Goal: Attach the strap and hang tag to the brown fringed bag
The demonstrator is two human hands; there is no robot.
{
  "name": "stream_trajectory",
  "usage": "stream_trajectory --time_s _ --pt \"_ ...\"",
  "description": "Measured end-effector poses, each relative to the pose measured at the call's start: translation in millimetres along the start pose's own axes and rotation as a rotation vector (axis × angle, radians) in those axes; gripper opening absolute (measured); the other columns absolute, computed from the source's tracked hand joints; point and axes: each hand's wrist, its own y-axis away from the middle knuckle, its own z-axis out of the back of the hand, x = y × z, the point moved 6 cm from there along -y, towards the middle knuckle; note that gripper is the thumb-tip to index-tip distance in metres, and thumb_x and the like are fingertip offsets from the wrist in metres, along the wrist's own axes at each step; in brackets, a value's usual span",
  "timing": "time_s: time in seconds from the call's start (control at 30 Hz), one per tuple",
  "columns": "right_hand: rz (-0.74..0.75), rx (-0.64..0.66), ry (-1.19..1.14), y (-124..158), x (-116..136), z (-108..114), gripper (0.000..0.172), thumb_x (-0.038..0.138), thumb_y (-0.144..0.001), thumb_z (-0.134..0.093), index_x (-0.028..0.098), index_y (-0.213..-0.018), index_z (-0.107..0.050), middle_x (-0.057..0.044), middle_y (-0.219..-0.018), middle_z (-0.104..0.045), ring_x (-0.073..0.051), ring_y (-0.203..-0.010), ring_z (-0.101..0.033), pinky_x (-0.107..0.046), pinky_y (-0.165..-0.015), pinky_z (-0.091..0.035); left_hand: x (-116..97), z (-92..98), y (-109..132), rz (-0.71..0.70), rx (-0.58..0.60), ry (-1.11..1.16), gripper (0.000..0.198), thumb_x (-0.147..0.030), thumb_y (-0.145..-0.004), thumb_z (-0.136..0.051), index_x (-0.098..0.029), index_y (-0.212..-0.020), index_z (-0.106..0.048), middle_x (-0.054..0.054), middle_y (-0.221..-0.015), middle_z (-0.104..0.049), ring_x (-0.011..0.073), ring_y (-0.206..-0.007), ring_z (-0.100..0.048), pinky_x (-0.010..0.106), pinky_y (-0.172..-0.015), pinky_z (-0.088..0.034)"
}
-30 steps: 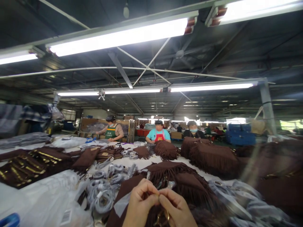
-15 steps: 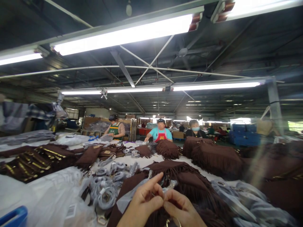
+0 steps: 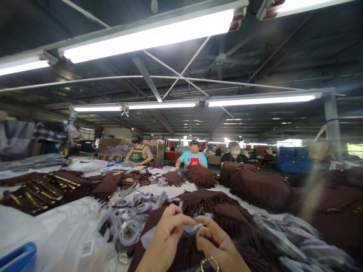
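Note:
Over a brown fringed bag [image 3: 232,219], my left hand [image 3: 166,236] and my right hand [image 3: 217,241] come together, index fingertips almost touching. Both are closed in a pinch. A scrap of thin, whitish plastic wrap [image 3: 194,228] shows between their fingertips; its full shape is hidden by the fingers. Below my right hand is a gold metal ring [image 3: 210,260], and I cannot tell whether the hand touches it. Left of my hands lie grey straps [image 3: 127,228] coiled and wrapped in plastic.
More plastic-wrapped straps [image 3: 300,238] lie at the right. Brown bags with gold trim [image 3: 39,190] are piled at the left, and a stack of fringed bags [image 3: 261,187] stands farther back right. Clear plastic bags [image 3: 76,230] and a blue bin [image 3: 19,257] sit front left. Co-workers [image 3: 195,156] are across the table.
My left index finger, raised and pointing before, has bent down toward the right fingertips. The right index finger has lifted slightly. A co-worker at the left has turned and lowered their arms.

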Motion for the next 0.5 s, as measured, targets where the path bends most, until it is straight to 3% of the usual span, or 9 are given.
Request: stream_trajectory --time_s 0.1,0.23,0.37,0.5 --pt "-0.017 0.018 0.036 0.1 -0.1 -0.8 0.039 0.050 -0.078 -0.075 0.025 -0.106 -0.063 0.008 -0.063 -0.051 -0.008 -0.053 -0.037 -0.021 -0.051 -0.028 4.6 1.2 -0.3 0.033 -0.007 0.061 0.034 -0.025 -0.088 -0.044 -0.024 -0.108 -0.071 0.005 -0.098 -0.048 0.0224 -0.097 -0.046 0.034 -0.089 -0.038" --pt "-0.001 -0.018 -0.008 1.4 3.9 -2.2 0.045 0.050 -0.076 -0.077 0.026 -0.111 -0.063 0.008 -0.062 -0.051 -0.008 -0.052 -0.037 -0.021 -0.052 -0.028 8.1 2.1 -1.5 0.059 -0.022 0.019 0.030 -0.023 -0.085 -0.044 -0.021 -0.090 -0.073 0.004 -0.091 -0.048 0.0229 -0.094 -0.047 0.034 -0.089 -0.036" --pt "-0.044 -0.012 0.005 2.4 2.4 -4.1 0.048 0.051 -0.075 -0.078 0.025 -0.112 -0.063 0.008 -0.064 -0.052 -0.008 -0.053 -0.037 -0.022 -0.052 -0.027 8.8 0.3 -2.5 0.058 -0.002 0.100 0.035 -0.020 -0.081 -0.047 -0.023 -0.109 -0.068 0.002 -0.092 -0.048 0.0214 -0.093 -0.048 0.033 -0.089 -0.036" --pt "-0.044 -0.013 -0.033 -0.2 -2.2 -0.6 0.056 0.055 -0.072 -0.079 0.026 -0.115 -0.060 0.008 -0.064 -0.051 -0.007 -0.052 -0.034 -0.022 -0.051 -0.023 17.1 0.1 -3.6 0.070 -0.028 0.131 0.030 -0.019 -0.079 -0.048 -0.021 -0.104 -0.065 0.001 -0.089 -0.048 0.0193 -0.089 -0.047 0.030 -0.085 -0.035"
